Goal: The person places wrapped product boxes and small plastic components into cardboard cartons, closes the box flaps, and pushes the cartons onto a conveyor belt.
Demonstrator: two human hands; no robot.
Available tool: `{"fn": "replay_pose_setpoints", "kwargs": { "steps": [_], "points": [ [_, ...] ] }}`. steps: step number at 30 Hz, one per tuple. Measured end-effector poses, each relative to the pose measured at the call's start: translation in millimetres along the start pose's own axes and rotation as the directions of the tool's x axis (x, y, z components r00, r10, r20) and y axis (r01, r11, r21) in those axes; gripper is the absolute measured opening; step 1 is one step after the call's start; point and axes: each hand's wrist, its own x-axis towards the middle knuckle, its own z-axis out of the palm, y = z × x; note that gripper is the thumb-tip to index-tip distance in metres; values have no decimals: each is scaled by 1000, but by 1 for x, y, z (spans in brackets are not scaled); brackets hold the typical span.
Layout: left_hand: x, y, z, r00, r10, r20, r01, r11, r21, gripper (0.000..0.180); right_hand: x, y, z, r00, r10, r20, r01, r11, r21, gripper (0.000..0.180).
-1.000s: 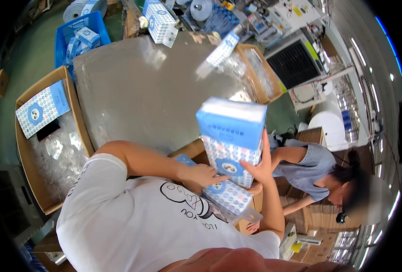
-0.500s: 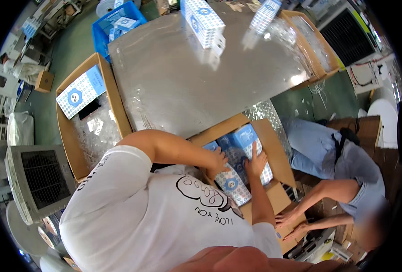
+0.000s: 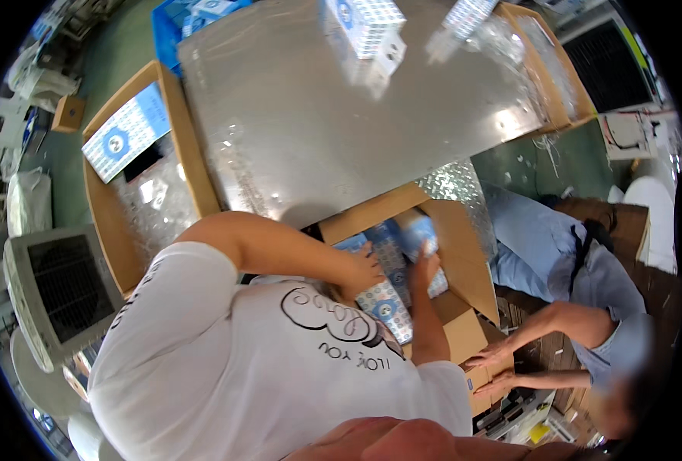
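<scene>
An open cardboard carton (image 3: 464, 253) stands in front of me, against the table's near edge. Blue-and-white printed boxes sit side by side inside it. My left hand (image 3: 364, 270) lies with spread fingers on the upper side of the left printed box (image 3: 387, 306). Between the hands is a middle printed box (image 3: 388, 252). My right hand (image 3: 424, 270) grips the right printed box (image 3: 420, 232), which looks smeared by motion; part of its grip is hidden.
On the metal table (image 3: 302, 115) stands a tall printed box (image 3: 365, 27). A carton (image 3: 99, 223) with clear plastic and a printed box is at left, a blue crate (image 3: 168, 38) beyond. At right a co-worker's hands (image 3: 494, 369) rest on another carton (image 3: 467, 334).
The view has shifted slightly. My right hand has drawn in toward the right box's left side, its fingers less spread, and that box is now blurred. My left hand stays on the left box.
</scene>
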Motion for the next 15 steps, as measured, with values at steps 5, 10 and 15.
{"fn": "replay_pose_setpoints", "kwargs": {
  "steps": [5, 10, 15],
  "points": [
    [-5, -25, -2, 998, 58, -36, -61, 995, -79, 78, 45, -67, 0, 961, 38, 274, 0, 991, -135, 110],
    [-92, -121, 48, 364, -443, -819, 135, 895, -424, 49, 82, -71, -77, 711, -249, 658, 344, 939, -16, 80],
    [-267, -159, 64, 208, -931, -299, 752, 347, -560, 64, 125, -270, -210, 546, -663, 513, 418, 746, 519, 35]
  ]
}}
